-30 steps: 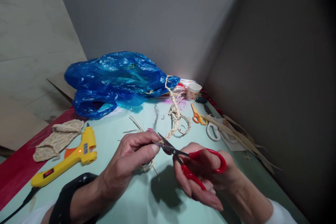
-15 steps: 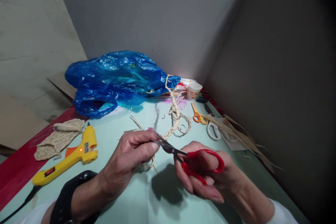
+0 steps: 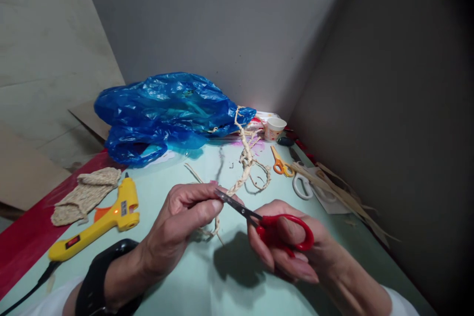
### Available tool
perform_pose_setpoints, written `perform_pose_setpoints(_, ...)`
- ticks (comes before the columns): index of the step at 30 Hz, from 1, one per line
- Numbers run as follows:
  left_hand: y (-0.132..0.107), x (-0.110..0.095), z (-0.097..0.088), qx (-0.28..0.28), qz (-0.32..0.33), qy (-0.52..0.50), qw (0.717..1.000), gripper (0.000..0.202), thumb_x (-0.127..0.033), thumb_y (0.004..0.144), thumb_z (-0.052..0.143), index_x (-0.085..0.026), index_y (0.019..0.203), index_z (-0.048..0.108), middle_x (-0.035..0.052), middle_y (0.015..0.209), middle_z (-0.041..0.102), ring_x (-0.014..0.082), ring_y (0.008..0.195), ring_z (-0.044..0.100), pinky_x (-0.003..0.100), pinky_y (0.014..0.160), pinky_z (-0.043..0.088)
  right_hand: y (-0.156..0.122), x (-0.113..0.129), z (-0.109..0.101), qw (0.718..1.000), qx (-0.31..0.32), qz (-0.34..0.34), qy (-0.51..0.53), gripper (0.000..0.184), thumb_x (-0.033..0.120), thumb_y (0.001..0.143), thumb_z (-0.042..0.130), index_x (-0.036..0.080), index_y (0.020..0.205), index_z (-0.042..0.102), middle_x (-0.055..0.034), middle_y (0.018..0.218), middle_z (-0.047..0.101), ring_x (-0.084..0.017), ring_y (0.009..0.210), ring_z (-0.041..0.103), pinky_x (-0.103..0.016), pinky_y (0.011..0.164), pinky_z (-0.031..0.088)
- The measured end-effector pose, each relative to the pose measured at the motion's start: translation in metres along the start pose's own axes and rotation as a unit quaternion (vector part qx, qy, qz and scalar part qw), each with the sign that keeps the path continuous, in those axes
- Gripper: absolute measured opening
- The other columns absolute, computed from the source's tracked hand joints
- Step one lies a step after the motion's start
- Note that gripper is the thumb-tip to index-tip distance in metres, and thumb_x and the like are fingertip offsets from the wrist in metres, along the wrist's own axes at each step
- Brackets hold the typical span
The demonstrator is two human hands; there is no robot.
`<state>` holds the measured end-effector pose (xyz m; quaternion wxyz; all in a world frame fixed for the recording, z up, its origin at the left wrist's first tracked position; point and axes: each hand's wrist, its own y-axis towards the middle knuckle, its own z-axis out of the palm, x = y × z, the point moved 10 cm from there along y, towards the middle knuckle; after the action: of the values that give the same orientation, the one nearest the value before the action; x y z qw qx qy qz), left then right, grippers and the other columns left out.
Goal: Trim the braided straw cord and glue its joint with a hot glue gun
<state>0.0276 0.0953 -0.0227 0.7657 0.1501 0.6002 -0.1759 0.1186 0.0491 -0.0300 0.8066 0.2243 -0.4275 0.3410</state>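
My left hand (image 3: 187, 215) pinches a pale braided fibre cord (image 3: 245, 173) between thumb and forefinger. From there the cord rises toward the back, with a loose loop lying to its right and a shorter tail hanging below the fingers. Red-handled scissors (image 3: 292, 229) are in my right hand (image 3: 285, 247), thumb and fingers through the loops. The blades are nearly closed, and their tips touch the left fingertips at the cord. Whether a strand lies between the blades is too small to tell.
At left lie a yellow glue gun (image 3: 99, 224) and a woven fibre piece (image 3: 87, 195). A blue plastic bag (image 3: 170, 108) fills the back. To the right are a paper cup (image 3: 275, 129), orange scissors (image 3: 281, 163), white-handled scissors (image 3: 302, 185) and dry fibre strips (image 3: 344, 195).
The scissors' blades and handles have come together, from slightly apart to nearly closed. My left hand keeps its pinch on the cord in about the same place.
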Motion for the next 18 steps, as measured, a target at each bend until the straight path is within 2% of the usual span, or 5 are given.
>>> perform_pose_setpoints(4,0.001,-0.002,0.002,-0.006,-0.008,-0.014,1.0,0.019,-0.031,0.079,0.069,-0.018,0.084,0.081,0.0007,0.066,0.056,0.0141,0.063,0.043,0.027,0.061,0.033,0.001,0.003,-0.001,0.999,-0.028,-0.015,-0.023,0.052,0.06,0.085,0.064,0.009,0.071,0.064,0.0091,0.034,0.041,-0.003,0.02,0.02,-0.02,0.025,0.011)
perform_pose_setpoints(9,-0.001,-0.005,0.006,-0.004,-0.008,-0.003,1.0,0.021,-0.034,0.083,0.066,-0.019,0.082,0.081,-0.0038,0.055,0.04,0.0113,0.054,0.025,0.027,0.053,0.022,-0.005,0.031,-0.003,0.991,-0.077,-0.093,-0.059,0.053,0.065,0.082,0.063,0.013,0.074,0.062,0.0109,0.034,0.036,-0.003,0.024,0.017,-0.021,0.031,0.012)
perform_pose_setpoints(12,0.0,-0.006,0.007,-0.001,-0.007,0.003,1.0,0.027,-0.04,0.088,0.063,-0.02,0.085,0.08,-0.0057,0.053,0.031,0.0114,0.053,0.02,0.028,0.051,0.018,-0.014,0.043,-0.012,0.974,-0.14,-0.072,-0.166,0.051,0.065,0.077,0.069,0.015,0.08,0.063,0.0075,0.044,0.045,-0.005,0.033,0.03,-0.021,0.037,0.019)
perform_pose_setpoints(15,0.001,-0.008,0.005,-0.012,0.002,0.004,1.0,0.028,-0.042,0.089,0.062,-0.02,0.088,0.08,-0.0066,0.053,0.028,0.0109,0.052,0.017,0.027,0.05,0.015,-0.021,0.058,-0.017,0.93,-0.19,-0.071,-0.306,0.05,0.066,0.078,0.068,0.016,0.083,0.063,0.0042,0.054,0.052,-0.009,0.045,0.041,-0.023,0.045,0.028)
perform_pose_setpoints(18,0.003,-0.009,0.002,-0.029,0.007,0.011,0.999,0.027,-0.042,0.089,0.064,-0.02,0.087,0.08,-0.0068,0.052,0.027,0.0107,0.052,0.017,0.028,0.049,0.013,-0.025,0.075,-0.01,0.854,-0.222,-0.104,-0.459,0.044,0.062,0.085,0.063,0.018,0.081,0.062,0.0036,0.061,0.052,-0.011,0.054,0.043,-0.025,0.053,0.032)
